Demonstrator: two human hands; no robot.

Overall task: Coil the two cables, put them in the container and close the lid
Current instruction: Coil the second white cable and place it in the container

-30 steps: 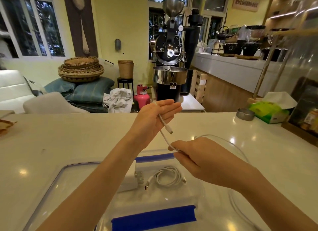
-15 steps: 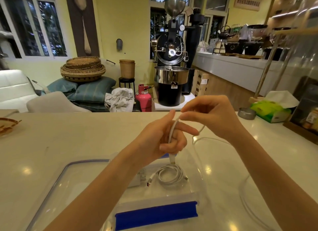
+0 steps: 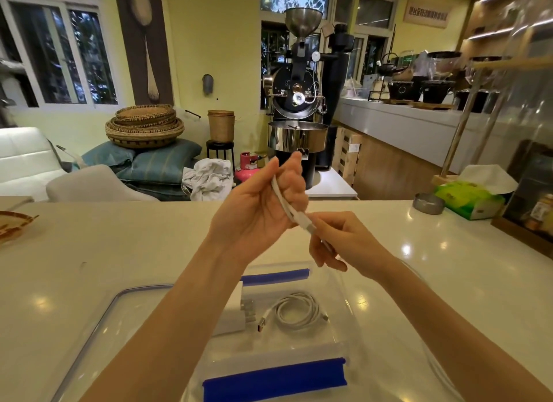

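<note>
My left hand (image 3: 263, 210) is raised above the counter with a white cable (image 3: 282, 199) looped around its fingers. My right hand (image 3: 338, 243) pinches the same cable just below and to the right, near its plug end. The cable's loose length trails down to my right and is hard to make out. Below my hands a clear container (image 3: 344, 285) with blue clips holds a coiled white cable (image 3: 296, 312) and a white charger block (image 3: 236, 312), partly hidden by my left forearm. The clear lid (image 3: 98, 320) lies on the counter to the left of the container.
The white counter (image 3: 119, 246) stretches to all sides. A green tissue box (image 3: 469, 198) and a small metal dish (image 3: 428, 203) sit at the far right, with a wooden stand behind. A woven tray (image 3: 12, 223) lies at the left edge.
My right hand has come down from above my left hand to just below and right of it, drawing the cable around my left fingers. My left hand has risen and turned.
</note>
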